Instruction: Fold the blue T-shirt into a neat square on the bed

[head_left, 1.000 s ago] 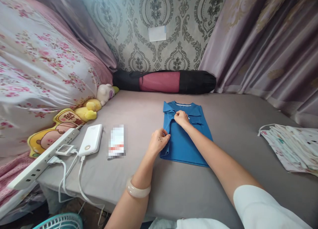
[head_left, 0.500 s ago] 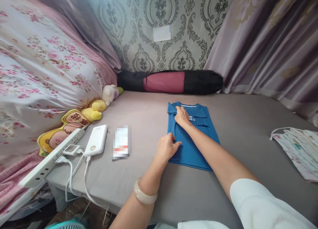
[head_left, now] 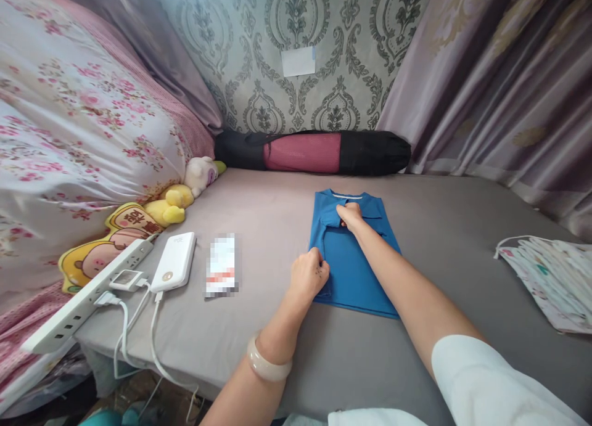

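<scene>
A blue T-shirt (head_left: 356,272) lies on the grey bed sheet, its sides folded inward and its collar pointing away from me. My right hand (head_left: 350,216) is closed on the left sleeve, which lies across the upper chest below the collar. At the lower left edge of the shirt, my left hand (head_left: 309,273) has its fingers curled in on the blue cloth. The fingertips of both hands are partly hidden. A pale bangle (head_left: 268,361) circles my left wrist.
On the left are a white power bank (head_left: 173,262) with a cable, a power strip (head_left: 87,303), a blurred-out packet (head_left: 222,266) and plush toys (head_left: 169,205). A black and pink roll bag (head_left: 303,151) lies along the wall. Stacked cloth items (head_left: 550,278) sit at right.
My right hand has moved slightly right with the left sleeve, which now lies folded inward over the chest. My left hand's fingers have closed at the shirt's left edge. The view has shifted slightly.
</scene>
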`<state>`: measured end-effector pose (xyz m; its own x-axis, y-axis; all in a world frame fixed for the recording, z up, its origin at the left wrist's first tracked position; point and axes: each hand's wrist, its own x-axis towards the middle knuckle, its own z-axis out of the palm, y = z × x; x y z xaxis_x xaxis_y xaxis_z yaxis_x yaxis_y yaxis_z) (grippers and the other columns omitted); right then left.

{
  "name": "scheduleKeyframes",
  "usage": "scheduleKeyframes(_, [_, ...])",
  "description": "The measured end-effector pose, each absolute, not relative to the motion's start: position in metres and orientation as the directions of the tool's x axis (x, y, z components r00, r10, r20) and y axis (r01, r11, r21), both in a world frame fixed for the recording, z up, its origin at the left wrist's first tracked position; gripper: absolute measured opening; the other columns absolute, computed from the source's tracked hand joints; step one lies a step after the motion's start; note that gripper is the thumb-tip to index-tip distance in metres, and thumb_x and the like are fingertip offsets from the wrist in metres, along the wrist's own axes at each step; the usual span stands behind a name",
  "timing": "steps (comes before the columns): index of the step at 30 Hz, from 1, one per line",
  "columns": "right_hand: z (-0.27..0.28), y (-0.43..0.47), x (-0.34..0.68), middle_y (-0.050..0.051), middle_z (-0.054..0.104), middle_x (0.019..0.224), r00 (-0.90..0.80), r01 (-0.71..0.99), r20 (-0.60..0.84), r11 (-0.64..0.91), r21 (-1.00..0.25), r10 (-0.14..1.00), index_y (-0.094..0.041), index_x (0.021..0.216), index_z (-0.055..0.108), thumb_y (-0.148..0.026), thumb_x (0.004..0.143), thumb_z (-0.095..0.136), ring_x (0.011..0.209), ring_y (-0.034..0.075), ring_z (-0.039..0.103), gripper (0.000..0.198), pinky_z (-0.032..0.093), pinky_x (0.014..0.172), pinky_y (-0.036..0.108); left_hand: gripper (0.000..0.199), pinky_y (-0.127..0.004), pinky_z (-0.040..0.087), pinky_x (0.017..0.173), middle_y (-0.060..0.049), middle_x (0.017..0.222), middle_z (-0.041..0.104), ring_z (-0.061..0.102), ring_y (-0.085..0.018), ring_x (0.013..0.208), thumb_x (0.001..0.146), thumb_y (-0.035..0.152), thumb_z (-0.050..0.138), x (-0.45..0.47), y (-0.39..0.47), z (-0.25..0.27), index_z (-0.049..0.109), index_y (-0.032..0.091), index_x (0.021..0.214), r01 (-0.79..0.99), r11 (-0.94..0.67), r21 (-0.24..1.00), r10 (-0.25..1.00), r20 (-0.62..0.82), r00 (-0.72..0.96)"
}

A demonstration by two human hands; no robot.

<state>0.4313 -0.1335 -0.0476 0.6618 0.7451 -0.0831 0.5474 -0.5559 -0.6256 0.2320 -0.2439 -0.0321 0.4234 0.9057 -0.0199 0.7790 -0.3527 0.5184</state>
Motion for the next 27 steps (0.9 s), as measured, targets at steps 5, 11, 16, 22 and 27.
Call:
scheduleKeyframes(5, [-0.038, -0.143, 0.432, 0.014, 0.068, 0.098, 0.627, 0.638, 0.018, -0.5, -0.586, 0.779, -0.015, 0.099, 0.067, -0.026, 0.09, 0.048, 0.096, 0.028, 0.064, 0.024, 0.05, 0.078, 0.033, 0.013, -0.025, 0.04, 0.06, -0.004, 0.074, 0.069, 0.064, -0.018, 0.071, 0.076, 0.023, 0.051, 0.231, -0.24, -0.029, 0.064, 0.02, 0.074, 0.727, -0.284, 0.625, 0.912, -0.058, 0.406])
scheduleKeyframes(11, [-0.032, -0.156, 0.429, 0.017, 0.064, 0.108, 0.547, 0.793, 0.058, -0.495, -0.357, 0.835, -0.014, 0.116, 0.059, -0.028, 0.094, 0.042, 0.103, 0.03, 0.061, 0.031, 0.045, 0.087, 0.041, 0.012, -0.024, 0.04, 0.06, -0.002, 0.07, 0.068, 0.062, -0.016, 0.068, 0.076, 0.024, 0.054, 0.232, -0.238, -0.027, 0.064, 0.019, 0.073, 0.688, -0.248, 0.682, 0.903, -0.095, 0.42])
scheduleKeyframes(16, [-0.029, -0.159, 0.419, 0.023, 0.056, 0.122, 0.498, 0.864, 0.25, -0.453, -0.218, 0.83, -0.007, 0.124, 0.051, -0.018, 0.092, 0.039, 0.112, 0.031, 0.054, 0.036, 0.04, 0.092, 0.041, 0.023, -0.028, 0.046, 0.071, -0.004, 0.079, 0.069, 0.064, -0.019, 0.079, 0.086, 0.038, 0.052, 0.232, -0.242, -0.028, 0.065, 0.02, 0.083, 0.7, -0.367, 0.612, 0.888, 0.006, 0.46])
scheduleKeyframes(22, [-0.045, -0.144, 0.403, 0.013, 0.033, 0.151, 0.158, 0.97, 0.121, -0.132, -0.202, 0.98, -0.01, 0.142, 0.038, -0.032, 0.099, 0.029, 0.139, 0.024, 0.025, 0.049, 0.02, 0.112, 0.037, 0.039, -0.037, 0.035, 0.108, -0.014, 0.14, 0.049, 0.042, -0.023, 0.132, 0.095, 0.025, 0.033, 0.232, -0.244, -0.044, 0.048, 0.013, 0.13, 0.638, -0.682, 0.357, 0.721, 0.185, 0.668])
scheduleKeyframes(27, [-0.055, -0.132, 0.397, 0.017, 0.029, 0.152, 0.281, 0.937, 0.042, -0.264, -0.227, 0.959, -0.004, 0.142, 0.037, -0.041, 0.1, 0.025, 0.141, 0.027, 0.021, 0.057, 0.016, 0.113, 0.042, 0.054, -0.048, 0.023, 0.116, -0.016, 0.153, 0.03, 0.023, -0.028, 0.143, 0.098, 0.035, 0.025, 0.236, -0.248, -0.056, 0.029, 0.008, 0.144, 0.664, -0.696, 0.272, 0.706, 0.095, 0.702])
